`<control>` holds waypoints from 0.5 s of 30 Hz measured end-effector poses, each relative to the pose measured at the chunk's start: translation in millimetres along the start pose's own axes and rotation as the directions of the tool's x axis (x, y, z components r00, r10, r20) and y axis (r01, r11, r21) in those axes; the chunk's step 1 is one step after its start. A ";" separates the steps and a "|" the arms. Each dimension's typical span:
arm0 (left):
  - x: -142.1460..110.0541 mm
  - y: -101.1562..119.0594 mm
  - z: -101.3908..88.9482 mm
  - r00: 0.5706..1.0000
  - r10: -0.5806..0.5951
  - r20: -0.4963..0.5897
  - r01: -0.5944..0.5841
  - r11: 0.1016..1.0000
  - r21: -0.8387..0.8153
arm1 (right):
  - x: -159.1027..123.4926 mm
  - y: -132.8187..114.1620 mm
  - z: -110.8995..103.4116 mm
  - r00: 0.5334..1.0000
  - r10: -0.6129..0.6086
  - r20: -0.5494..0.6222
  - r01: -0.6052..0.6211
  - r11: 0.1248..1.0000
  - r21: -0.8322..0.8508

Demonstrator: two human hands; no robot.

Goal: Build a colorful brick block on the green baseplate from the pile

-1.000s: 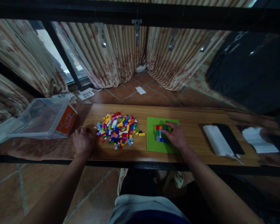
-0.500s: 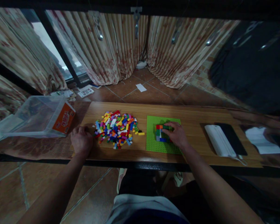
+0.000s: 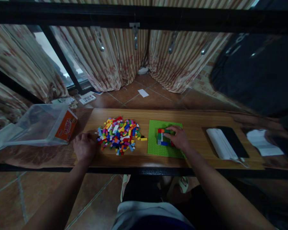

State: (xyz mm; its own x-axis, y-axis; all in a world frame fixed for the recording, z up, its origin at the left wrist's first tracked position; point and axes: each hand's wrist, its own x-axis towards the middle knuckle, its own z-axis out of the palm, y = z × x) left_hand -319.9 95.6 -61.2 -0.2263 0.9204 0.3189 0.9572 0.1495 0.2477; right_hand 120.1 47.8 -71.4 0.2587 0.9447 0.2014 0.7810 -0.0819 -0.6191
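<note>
Your view shifts from the previous frame, so everything sits a little lower and farther left in it, while your hands keep nearly the same places over the bricks and board. The brick build [image 3: 159,138], a small open outline in red, orange, green, grey and blue, stands on the green baseplate [image 3: 153,147]. Your right hand [image 3: 180,139] reaches over its right side, thumb and forefinger bent close together at the far edge; you cannot tell from here whether they grip a brick.

Just left of the baseplate, a heap of loose bricks [image 3: 118,134] spreads over the wooden board [image 3: 196,127]. Your left hand [image 3: 84,147] lies palm down beside the heap, across the board's left edge, fingers loosely curled; whether anything is under it cannot be told.

Farther left is a clear plastic box [image 3: 40,123] with an orange label [image 3: 66,125]. To the right of your right hand, a white folded item [image 3: 220,143] with a thin loop lies against a dark flat item [image 3: 234,142], and a white sheet [image 3: 264,142] lies beyond them. Patterned curtains [image 3: 124,60] hang past the board.
</note>
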 end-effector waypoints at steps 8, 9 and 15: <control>-0.8 1.3 -2.7 1.000 -0.010 -0.002 0.010 1.000 -0.005 | -2.0 12.2 -4.8 0.992 -0.120 0.039 0.116 0.990 0.080; -0.8 1.4 -3.1 1.000 -0.013 -0.001 0.013 1.000 -0.006 | -2.3 12.9 -5.0 0.991 -0.128 0.038 0.124 0.988 0.093; 0.2 0.6 -3.4 1.000 -0.007 -0.002 0.006 0.999 -0.036 | -3.4 12.3 -2.5 0.993 -0.113 0.018 0.111 0.990 0.084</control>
State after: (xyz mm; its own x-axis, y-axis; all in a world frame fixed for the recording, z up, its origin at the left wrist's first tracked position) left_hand -319.9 94.7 -57.9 -0.2328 0.9188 0.3187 0.9487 0.1425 0.2822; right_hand 130.2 42.8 -77.8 0.1584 0.9535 0.2563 0.7547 0.0504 -0.6541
